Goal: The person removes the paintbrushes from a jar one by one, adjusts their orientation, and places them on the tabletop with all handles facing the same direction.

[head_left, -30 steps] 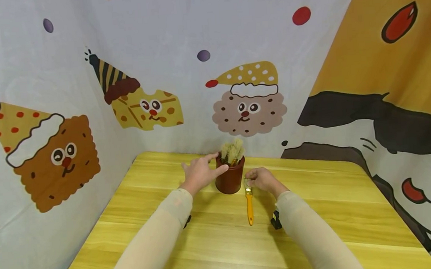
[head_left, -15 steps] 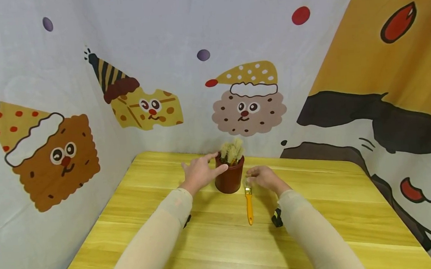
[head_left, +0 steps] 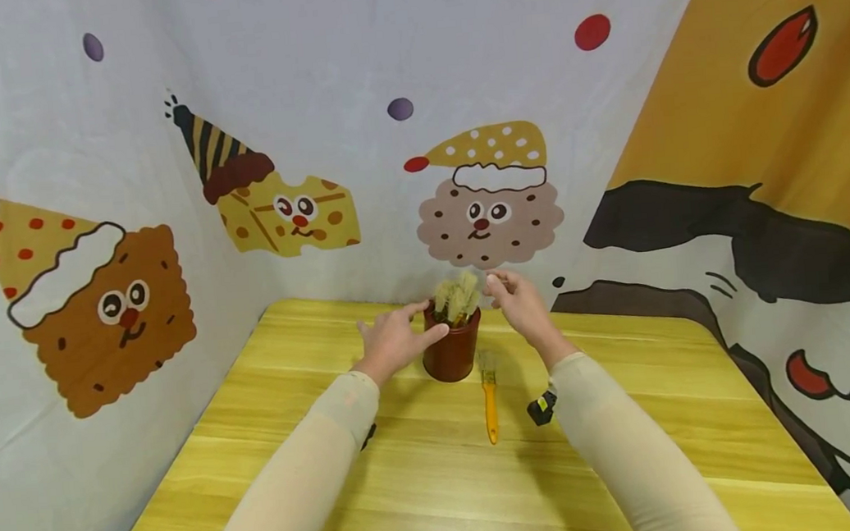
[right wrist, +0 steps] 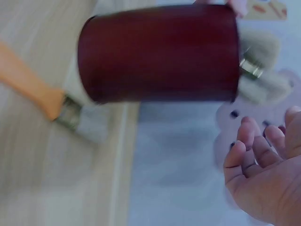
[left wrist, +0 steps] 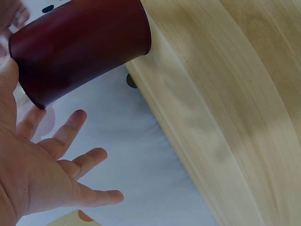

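Observation:
A dark red cylindrical cup (head_left: 452, 352) stands upright near the table's back edge. Several paintbrushes (head_left: 458, 298) stick out of it with pale bristles upward. My left hand (head_left: 392, 340) holds the cup's rim between thumb and index finger; the other fingers spread out, as the left wrist view shows. My right hand (head_left: 518, 302) is raised just right of the bristles, fingers loosely bent, holding nothing. A paintbrush with an orange handle (head_left: 491, 413) lies on the table right of the cup, bristles pointing away from me.
The wooden table (head_left: 426, 496) has a light yellow grain. Behind and to the left hangs a white cloth (head_left: 351, 48) printed with cartoon food. Small black devices sit beneath both wrists, such as the one (head_left: 542, 408) by the right sleeve.
My right hand has left the orange paintbrush's bristles and risen up and away, beside the brushes in the cup. The orange brush stays lying there. My left hand remains at the cup's rim.

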Demonstrator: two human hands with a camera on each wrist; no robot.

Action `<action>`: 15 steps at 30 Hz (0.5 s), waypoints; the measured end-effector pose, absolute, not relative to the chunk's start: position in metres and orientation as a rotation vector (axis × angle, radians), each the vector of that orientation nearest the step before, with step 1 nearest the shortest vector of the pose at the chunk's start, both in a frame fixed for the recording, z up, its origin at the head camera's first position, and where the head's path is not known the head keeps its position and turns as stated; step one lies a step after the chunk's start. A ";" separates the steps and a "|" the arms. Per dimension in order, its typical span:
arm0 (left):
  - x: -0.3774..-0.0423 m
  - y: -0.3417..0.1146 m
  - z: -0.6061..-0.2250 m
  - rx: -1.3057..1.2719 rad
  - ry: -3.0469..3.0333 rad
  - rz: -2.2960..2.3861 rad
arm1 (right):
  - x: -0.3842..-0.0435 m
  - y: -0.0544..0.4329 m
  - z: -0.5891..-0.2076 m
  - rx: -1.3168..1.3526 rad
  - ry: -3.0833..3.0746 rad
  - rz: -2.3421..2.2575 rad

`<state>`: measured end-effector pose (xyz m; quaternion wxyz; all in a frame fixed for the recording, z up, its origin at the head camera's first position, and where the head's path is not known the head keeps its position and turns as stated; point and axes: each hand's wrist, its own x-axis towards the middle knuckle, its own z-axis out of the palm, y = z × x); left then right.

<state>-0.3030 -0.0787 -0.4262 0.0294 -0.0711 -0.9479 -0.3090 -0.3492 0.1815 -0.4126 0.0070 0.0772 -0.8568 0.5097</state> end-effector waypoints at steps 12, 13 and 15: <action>-0.301 -0.080 -0.425 -0.226 -2.935 -0.944 | -0.344 0.147 -0.392 0.307 -2.628 1.402; -0.301 -0.080 -0.424 -0.228 -2.934 -0.945 | -0.344 0.146 -0.392 0.307 -2.625 1.378; -0.300 -0.080 -0.424 -0.229 -2.935 -0.943 | -0.343 0.143 -0.391 0.307 -2.623 1.333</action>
